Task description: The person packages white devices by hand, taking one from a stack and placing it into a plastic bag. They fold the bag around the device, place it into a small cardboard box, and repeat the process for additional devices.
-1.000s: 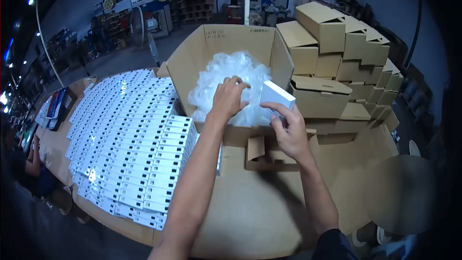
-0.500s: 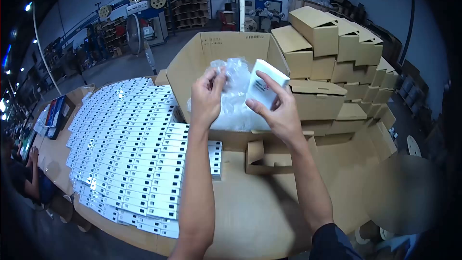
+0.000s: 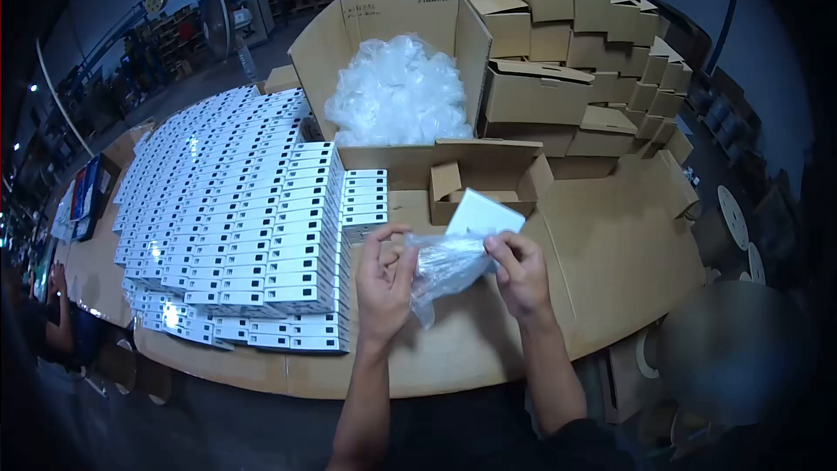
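Holding clear bag [image 3: 445, 263] and white box [image 3: 485, 213], both hands

White box [image 3: 482, 212]: lower half hidden behind the clear plastic bag [image 3: 446, 265] and the right hand [image 3: 520, 272], label side not visible. Bag contents unreadable through the crinkled film. Print on the stacked white boxes [image 3: 253, 227] too small to read. Big carton [image 3: 384, 35]: the wad of bags [image 3: 397, 92] covers its inside. Person at left edge [image 3: 52, 314] cut off by the frame, dark. Round shape at lower right [image 3: 732, 353] blurred, can't identify. Background machinery dim, no detail.
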`<act>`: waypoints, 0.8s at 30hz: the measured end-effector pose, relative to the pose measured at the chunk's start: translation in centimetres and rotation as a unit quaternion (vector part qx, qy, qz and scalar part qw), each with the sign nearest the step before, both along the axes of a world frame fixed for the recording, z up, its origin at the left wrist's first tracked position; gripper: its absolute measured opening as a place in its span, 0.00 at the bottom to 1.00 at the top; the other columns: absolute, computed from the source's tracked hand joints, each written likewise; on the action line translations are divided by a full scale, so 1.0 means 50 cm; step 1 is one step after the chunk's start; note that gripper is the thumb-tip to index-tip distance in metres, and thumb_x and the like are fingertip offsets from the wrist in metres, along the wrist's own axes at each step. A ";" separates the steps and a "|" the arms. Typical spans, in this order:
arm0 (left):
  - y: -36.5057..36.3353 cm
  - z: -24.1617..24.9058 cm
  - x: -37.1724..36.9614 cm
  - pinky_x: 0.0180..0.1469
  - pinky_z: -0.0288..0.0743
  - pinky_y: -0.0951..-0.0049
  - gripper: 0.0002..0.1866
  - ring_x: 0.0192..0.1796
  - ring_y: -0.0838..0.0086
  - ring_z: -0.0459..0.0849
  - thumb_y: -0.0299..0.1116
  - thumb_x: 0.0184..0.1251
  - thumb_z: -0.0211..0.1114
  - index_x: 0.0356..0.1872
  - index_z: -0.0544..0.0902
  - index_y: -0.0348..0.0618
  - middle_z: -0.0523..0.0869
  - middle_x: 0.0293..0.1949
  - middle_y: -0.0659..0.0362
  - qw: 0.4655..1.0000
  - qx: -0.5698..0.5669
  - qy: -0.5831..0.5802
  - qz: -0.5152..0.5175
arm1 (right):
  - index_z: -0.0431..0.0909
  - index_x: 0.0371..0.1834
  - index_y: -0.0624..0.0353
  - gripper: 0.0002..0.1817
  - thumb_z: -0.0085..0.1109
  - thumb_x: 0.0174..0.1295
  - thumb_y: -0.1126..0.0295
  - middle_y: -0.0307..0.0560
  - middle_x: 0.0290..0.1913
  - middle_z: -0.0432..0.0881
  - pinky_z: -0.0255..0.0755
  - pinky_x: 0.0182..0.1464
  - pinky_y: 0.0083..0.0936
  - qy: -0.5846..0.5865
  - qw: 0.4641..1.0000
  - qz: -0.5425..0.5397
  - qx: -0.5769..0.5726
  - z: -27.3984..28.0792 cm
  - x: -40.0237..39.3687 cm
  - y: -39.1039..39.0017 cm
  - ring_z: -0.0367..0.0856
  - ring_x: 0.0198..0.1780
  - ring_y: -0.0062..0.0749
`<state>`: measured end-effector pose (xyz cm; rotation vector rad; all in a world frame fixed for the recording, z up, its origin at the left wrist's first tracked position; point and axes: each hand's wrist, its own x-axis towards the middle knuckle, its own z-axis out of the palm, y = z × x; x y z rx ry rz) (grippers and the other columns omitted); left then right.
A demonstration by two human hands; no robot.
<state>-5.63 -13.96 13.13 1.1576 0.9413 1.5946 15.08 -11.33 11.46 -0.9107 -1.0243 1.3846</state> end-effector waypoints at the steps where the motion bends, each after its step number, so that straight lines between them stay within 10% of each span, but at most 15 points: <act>1: -0.015 -0.019 -0.006 0.38 0.75 0.81 0.17 0.37 0.84 0.81 0.22 0.79 0.61 0.64 0.75 0.38 0.85 0.42 0.58 0.997 0.030 0.064 0.017 | 0.86 0.35 0.63 0.11 0.66 0.74 0.68 0.35 0.34 0.83 0.72 0.46 0.18 0.006 0.999 -0.008 -0.033 -0.006 0.002 -0.022 0.78 0.38 0.16; 5: -0.060 -0.059 -0.020 0.59 0.79 0.63 0.30 0.57 0.64 0.83 0.14 0.61 0.64 0.65 0.80 0.48 0.81 0.61 0.52 0.923 0.184 0.331 0.073 | 0.85 0.37 0.62 0.10 0.64 0.75 0.68 0.37 0.34 0.83 0.78 0.42 0.21 0.182 0.975 -0.062 -0.112 -0.043 -0.001 -0.088 0.81 0.36 0.18; 8: -0.084 -0.038 -0.030 0.65 0.77 0.56 0.23 0.64 0.54 0.79 0.24 0.46 0.78 0.48 0.90 0.52 0.82 0.64 0.57 0.828 0.284 0.478 0.075 | 0.85 0.34 0.63 0.12 0.64 0.75 0.67 0.38 0.37 0.84 0.77 0.39 0.21 0.088 0.989 -0.036 -0.115 -0.054 0.008 -0.119 0.81 0.37 0.19; 13: -0.111 -0.056 -0.012 0.49 0.81 0.64 0.07 0.43 0.66 0.88 0.27 0.63 0.73 0.40 0.90 0.39 0.91 0.35 0.58 0.933 0.158 0.321 0.029 | 0.88 0.51 0.69 0.18 0.62 0.78 0.60 0.43 0.43 0.84 0.81 0.46 0.21 -0.053 0.998 -0.014 -0.043 -0.064 0.005 -0.147 0.84 0.38 0.24; 17: -0.141 -0.073 -0.009 0.35 0.76 0.72 0.10 0.31 0.82 0.82 0.31 0.77 0.66 0.42 0.87 0.31 0.88 0.26 0.56 0.976 -0.062 0.208 0.025 | 0.82 0.64 0.67 0.28 0.71 0.71 0.56 0.48 0.58 0.77 0.79 0.61 0.25 -0.063 0.990 0.040 0.117 -0.062 0.022 -0.173 0.78 0.62 0.32; 24: -0.167 -0.141 -0.010 0.42 0.79 0.68 0.24 0.36 0.76 0.84 0.43 0.88 0.52 0.48 0.86 0.29 0.89 0.31 0.52 0.985 -0.128 0.112 -0.018 | 0.92 0.41 0.65 0.15 0.69 0.73 0.61 0.49 0.49 0.80 0.72 0.52 0.27 -0.198 0.975 -0.067 0.071 -0.087 -0.039 -0.187 0.77 0.48 0.29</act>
